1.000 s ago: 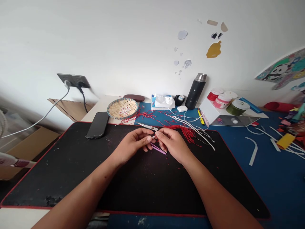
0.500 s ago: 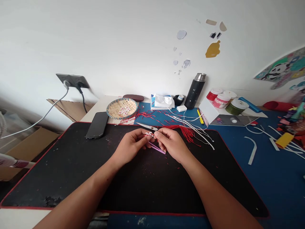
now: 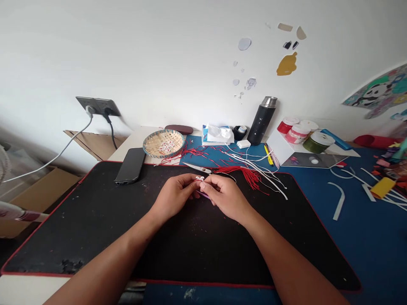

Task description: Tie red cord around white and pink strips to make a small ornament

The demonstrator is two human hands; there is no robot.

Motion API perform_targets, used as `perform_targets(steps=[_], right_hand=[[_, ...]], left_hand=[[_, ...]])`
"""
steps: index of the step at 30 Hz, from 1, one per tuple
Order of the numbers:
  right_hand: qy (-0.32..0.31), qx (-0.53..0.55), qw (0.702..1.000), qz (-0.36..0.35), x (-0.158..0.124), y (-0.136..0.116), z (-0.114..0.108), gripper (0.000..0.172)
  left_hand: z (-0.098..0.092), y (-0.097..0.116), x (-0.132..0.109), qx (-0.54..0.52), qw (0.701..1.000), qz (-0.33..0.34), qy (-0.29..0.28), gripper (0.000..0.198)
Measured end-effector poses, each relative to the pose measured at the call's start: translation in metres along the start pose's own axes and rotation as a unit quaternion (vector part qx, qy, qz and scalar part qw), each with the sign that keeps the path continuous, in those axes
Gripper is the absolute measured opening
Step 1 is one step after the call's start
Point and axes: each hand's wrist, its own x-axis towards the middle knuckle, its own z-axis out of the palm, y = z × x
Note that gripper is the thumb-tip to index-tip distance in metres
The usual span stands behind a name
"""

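Note:
Close together over the black mat point(image 3: 190, 237), my two hands work on a small red-and-white knotted cord point(image 3: 199, 178). My left hand point(image 3: 174, 192) pinches it between thumb and fingers. The thumb and forefinger of my right hand point(image 3: 224, 194) close on its right side. A thin purple stick-like tool point(image 3: 203, 195) shows below the fingers, mostly hidden; which hand bears it I cannot tell. Just beyond the fingertips lie scissors point(image 3: 197, 168), blades to the left. A bundle of red cords point(image 3: 244, 173) is beside them.
A shallow woven basket point(image 3: 151, 148) holds small red-and-white pieces. A phone point(image 3: 130, 166) lies at left. White cords point(image 3: 263, 169), a tissue box point(image 3: 218, 134), a black flask point(image 3: 262, 120) and paint jars point(image 3: 318, 142) are at the back and right.
My right hand has shifted slightly left and its fingers have closed nearer my left thumb. The purple tool is now more covered by the fingers. The view has shifted slightly.

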Motion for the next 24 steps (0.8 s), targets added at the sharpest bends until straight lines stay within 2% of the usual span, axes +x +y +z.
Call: perform_targets(steps=[5,10,24], right_hand=[[0.016,0.028,0.999,0.029,0.0017,0.0003,-0.0025,0.026],[0.000,0.043,0.998,0.039,0.0016,-0.0007,-0.0029,0.026],[-0.024,-0.034,0.999,0.028,0.0003,-0.0043,0.0022,0.029]], left_hand=[[-0.0042,-0.0014,0.0023,-0.002,1.000,0.007,-0.012,0.035],[-0.0047,-0.0006,0.0027,-0.033,0.999,0.003,-0.008,0.035],[-0.0036,-0.0037,0.0026,-0.031,0.998,0.008,0.048,0.024]])
